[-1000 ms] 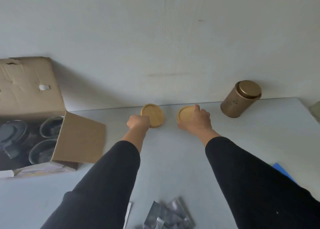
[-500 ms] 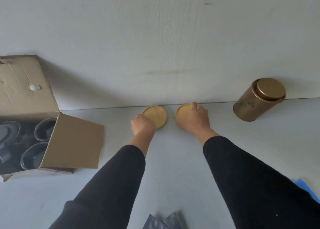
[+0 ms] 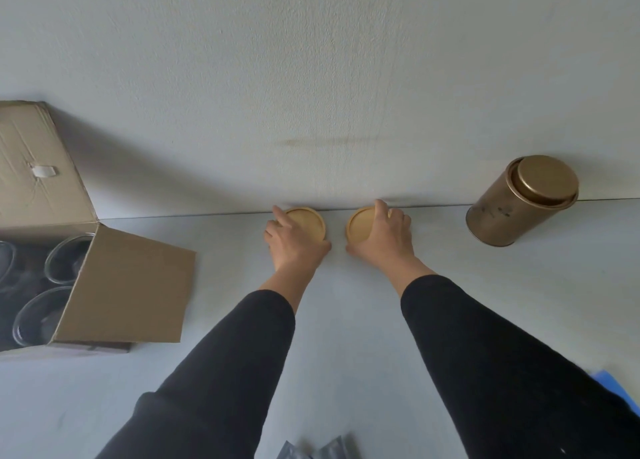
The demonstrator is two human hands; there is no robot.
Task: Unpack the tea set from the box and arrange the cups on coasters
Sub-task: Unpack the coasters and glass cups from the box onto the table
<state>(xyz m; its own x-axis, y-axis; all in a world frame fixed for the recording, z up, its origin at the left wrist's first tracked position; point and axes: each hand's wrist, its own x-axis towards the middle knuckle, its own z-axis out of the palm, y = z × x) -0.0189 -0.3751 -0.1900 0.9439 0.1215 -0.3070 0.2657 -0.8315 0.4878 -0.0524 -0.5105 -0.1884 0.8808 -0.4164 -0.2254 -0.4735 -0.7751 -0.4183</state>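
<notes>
Fingers of the left hand (image 3: 296, 247) and right hand (image 3: 384, 240) rest spread on two wooden coasters (image 3: 308, 221) lying side by side against the wall, clutching nothing; keep them level and slightly apart, glass cups (image 3: 65, 262) awaiting inside the cardboard box (image 3: 128, 285).

Both arms reach forward, roughly parallel, black sleeves down to the wrists, forearms bare just past the cuffs. Left hand (image 3: 294, 242) lies palm down, fingers spread loosely, index finger extended forward and left, thumb tucked toward the middle. Right hand (image 3: 386, 238) lies palm down too, fingers curled slightly, index finger reaching furthest forward. Hands sit side by side, thumbs near each other, not touching.
</notes>
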